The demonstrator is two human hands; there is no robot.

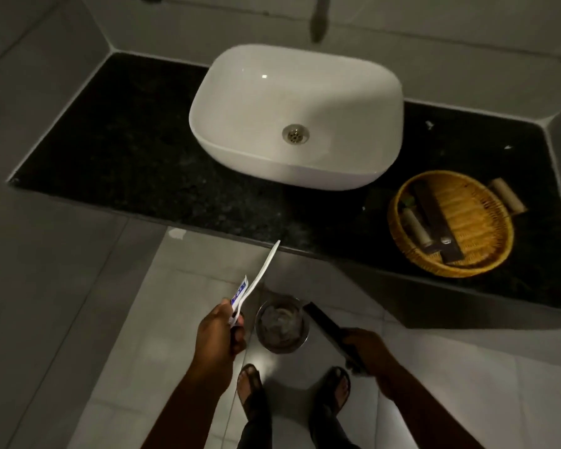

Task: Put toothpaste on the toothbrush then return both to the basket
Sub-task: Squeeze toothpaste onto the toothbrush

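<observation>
Down at our feet (292, 396) we see two sandals on pale floor tile, and just above them both hands are busy. Our left hand (216, 338) is curled tight around two things at once: the white toothbrush (261, 272), slanting up toward the counter edge, and a small toothpaste tube (239, 291) pinned beside its handle. Our right hand (368, 346) is wrapped around a long dark flat object (329, 328); we can't tell what it is. The hands sit well apart, a steel bin (282, 325) on the floor between them.

Over on the black counter (136, 150), right of the white sink (295, 115), sits the woven basket (450, 223), well away from both hands.

Risk now, as we read it: brush and tube share one grip, so loosening fingers to free the tube could drop either one, and the bin lies almost directly below. With the right hand occupied, uncapping looks awkward. Dim light won't help aiming paste onto bristles we can't make out.

The count: one toothbrush, one tube, one basket, one sink, one bin. Inside the basket, one dark strip (436, 218) and one pale roll (415, 226); a second pale roll (507, 196) rests across its far rim.
</observation>
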